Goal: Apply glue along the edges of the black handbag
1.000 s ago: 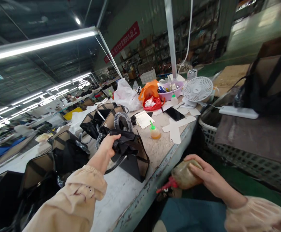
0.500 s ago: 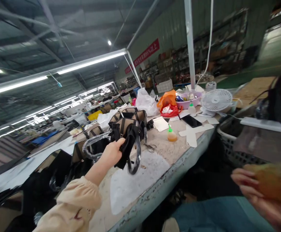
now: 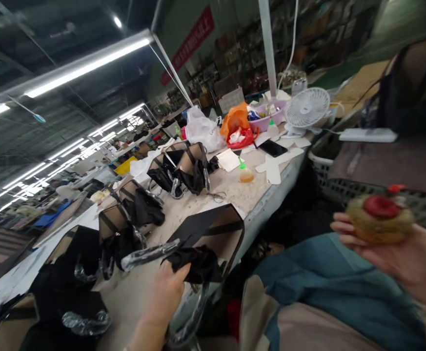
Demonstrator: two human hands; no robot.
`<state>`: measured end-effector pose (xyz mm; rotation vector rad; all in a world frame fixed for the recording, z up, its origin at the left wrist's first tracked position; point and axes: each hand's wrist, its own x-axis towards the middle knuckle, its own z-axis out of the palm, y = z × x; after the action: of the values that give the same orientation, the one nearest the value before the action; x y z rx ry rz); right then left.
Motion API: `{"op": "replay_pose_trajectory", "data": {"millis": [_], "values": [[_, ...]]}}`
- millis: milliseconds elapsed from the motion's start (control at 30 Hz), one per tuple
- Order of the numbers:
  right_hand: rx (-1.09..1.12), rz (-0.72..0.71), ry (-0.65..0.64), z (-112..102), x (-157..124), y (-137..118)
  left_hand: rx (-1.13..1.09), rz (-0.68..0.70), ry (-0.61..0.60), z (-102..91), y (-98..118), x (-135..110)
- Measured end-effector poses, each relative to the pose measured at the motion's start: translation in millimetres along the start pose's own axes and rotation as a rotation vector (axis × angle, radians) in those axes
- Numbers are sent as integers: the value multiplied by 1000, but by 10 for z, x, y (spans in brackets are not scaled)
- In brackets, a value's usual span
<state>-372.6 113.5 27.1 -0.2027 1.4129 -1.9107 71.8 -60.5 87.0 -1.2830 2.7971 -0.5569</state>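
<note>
My left hand [image 3: 167,295] is closed on the black lining and a plastic-wrapped handle of a black and tan handbag [image 3: 213,231]. The bag hangs at the near edge of the workbench [image 3: 234,197], over my lap. My right hand [image 3: 392,253] is at the right, above my blue trousers, and grips a squat amber glue bottle [image 3: 379,219] with a red cap that points toward me.
A row of similar handbags [image 3: 178,168] runs along the bench to the left. Farther back lie a small glue bottle [image 3: 245,174], a phone [image 3: 273,147], cut paper shapes, bags, a pink basin and a white desk fan [image 3: 307,109]. A plastic crate [image 3: 344,187] stands at the right.
My left hand has pulled the handbag from the middle of the bench to its near edge. My right hand has raised the glue bottle and turned its red cap toward me.
</note>
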Motion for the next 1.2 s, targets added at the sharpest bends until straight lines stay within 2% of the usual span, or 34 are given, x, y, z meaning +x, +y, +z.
{"op": "replay_pose_trajectory", "data": {"millis": [33,67,133,200,267,367,467,600,767,867,967,1067,1133,1200], "values": [[106,157,18,74,-68,14,-22,19,23,78,76,-98],[160,244,7,137,-122,43,-50,27,22,151,156,-189],[198,297,-90,220,-200,143,-108,17,-35,281,319,-354],[168,250,-173,240,-261,277,-146,-17,-112,390,480,-492],[96,198,-212,211,-317,408,-134,-72,-132,468,635,-597],[-81,100,-263,137,-384,537,-40,-155,-65,515,846,-676],[-324,-113,-298,96,-423,562,-16,-116,-13,509,993,-669],[-532,-337,-309,121,-448,513,-59,-67,85,538,1041,-625],[-611,-398,-328,137,-450,523,-68,-15,252,626,989,-606],[-535,-336,-308,147,-445,553,-59,-26,273,634,999,-582],[-225,-85,-311,217,-440,551,-55,-25,302,611,1051,-545],[41,156,-291,307,-428,539,-55,-54,280,581,1103,-506],[61,189,-263,326,-415,553,-77,-89,264,570,1120,-487],[-9,143,-260,294,-405,587,-93,-119,271,572,1121,-476]]}}
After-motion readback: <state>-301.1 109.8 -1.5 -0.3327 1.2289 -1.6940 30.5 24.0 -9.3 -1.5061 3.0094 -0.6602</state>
